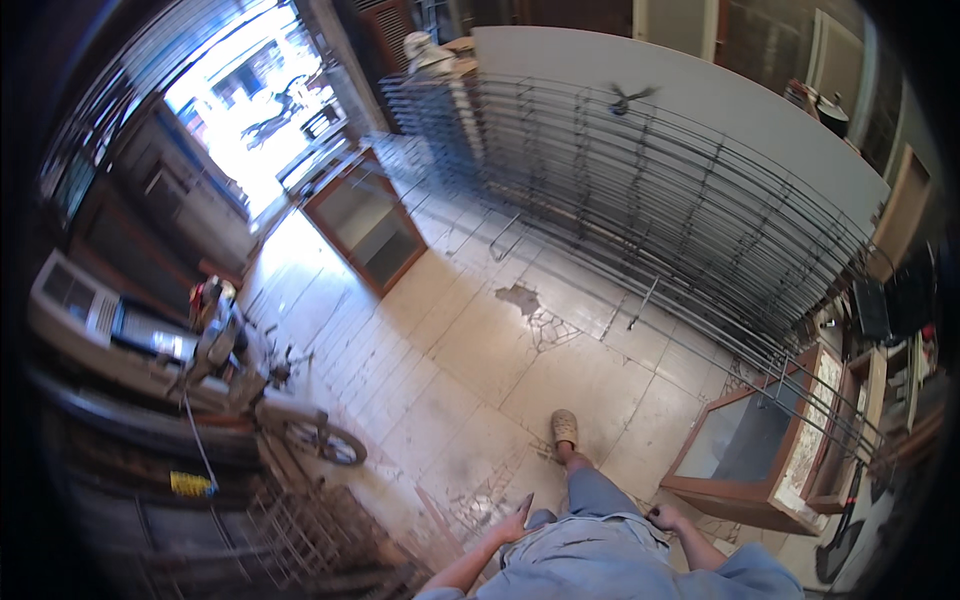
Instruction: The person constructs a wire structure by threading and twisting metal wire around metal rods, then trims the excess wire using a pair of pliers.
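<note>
My left hand (pixel 512 524) hangs beside my left hip, its fingers stretched forward and no object visible in it. At the other hip is my right hand (pixel 668 517), with its fingers curled in; whatever they hold, if anything, is hidden. Neither hand touches anything I can make out around me. One foot in a tan clog (pixel 564 428) is stepped forward on the worn tile floor (pixel 470 350). Nearest to my right hand stands a brown-framed glass cabinet (pixel 735 440).
A long rack of metal rods (pixel 640 180) runs along the right, with a pale board (pixel 690 95) behind. A brown-framed glass panel (pixel 368 222) stands ahead near the bright doorway (pixel 260 110). At left are a motorbike wheel (pixel 340 445) and wire racks (pixel 300 530). The floor has a broken patch (pixel 518 298).
</note>
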The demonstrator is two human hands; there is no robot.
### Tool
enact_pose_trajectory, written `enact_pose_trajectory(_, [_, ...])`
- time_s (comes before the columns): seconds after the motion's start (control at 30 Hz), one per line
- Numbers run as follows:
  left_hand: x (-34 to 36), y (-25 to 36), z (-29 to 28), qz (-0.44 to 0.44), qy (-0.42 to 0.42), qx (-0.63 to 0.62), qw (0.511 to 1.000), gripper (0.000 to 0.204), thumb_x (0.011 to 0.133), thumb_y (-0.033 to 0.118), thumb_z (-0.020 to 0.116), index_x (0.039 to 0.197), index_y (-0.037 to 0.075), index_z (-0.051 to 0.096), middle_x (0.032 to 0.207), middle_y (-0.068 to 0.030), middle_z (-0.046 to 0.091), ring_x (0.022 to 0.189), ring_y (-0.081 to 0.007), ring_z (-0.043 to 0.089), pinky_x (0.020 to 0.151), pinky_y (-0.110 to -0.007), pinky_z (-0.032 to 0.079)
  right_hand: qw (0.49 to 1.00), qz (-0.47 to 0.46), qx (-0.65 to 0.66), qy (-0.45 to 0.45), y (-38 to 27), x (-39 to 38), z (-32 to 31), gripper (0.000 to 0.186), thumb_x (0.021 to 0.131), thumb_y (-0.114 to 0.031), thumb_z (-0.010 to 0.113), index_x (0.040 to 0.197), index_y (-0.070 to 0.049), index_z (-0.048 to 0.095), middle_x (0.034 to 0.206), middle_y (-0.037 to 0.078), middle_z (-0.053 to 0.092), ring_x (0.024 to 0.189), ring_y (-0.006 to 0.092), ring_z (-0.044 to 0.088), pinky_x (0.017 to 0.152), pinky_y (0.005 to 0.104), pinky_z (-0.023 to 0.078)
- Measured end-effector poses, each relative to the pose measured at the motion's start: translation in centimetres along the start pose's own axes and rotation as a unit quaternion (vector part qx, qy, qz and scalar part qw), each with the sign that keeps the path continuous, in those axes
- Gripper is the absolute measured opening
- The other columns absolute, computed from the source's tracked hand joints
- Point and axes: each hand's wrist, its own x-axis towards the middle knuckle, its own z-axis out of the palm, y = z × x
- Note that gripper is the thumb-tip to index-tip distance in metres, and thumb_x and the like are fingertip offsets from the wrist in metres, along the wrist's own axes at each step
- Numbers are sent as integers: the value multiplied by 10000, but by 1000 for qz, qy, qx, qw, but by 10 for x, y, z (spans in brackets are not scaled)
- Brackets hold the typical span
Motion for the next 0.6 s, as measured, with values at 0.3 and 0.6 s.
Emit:
enact_pose_trajectory(0.3, [147,-21,-189,41,-71,118,990,727,951,651,428,1322,43,570,1282,-257,601,1267,-375,532,1055,-439,422,608,-684,256,-309,-355,-147,-390,718,966,-385,610,1474,46,343,1457,240,452,1375,339,416,1143,431,321])
enact_pose_trajectory(0.6, [220,-14,-405,-15,225,-170,959,486,974,417,577,1167,-25,632,1075,-208,693,1019,-306,680,847,-378,529,933,-268,-93,224,-482,8,-684,568,927,-374,646,1323,17,532,1254,209,619,1156,328,606,999,409,493])
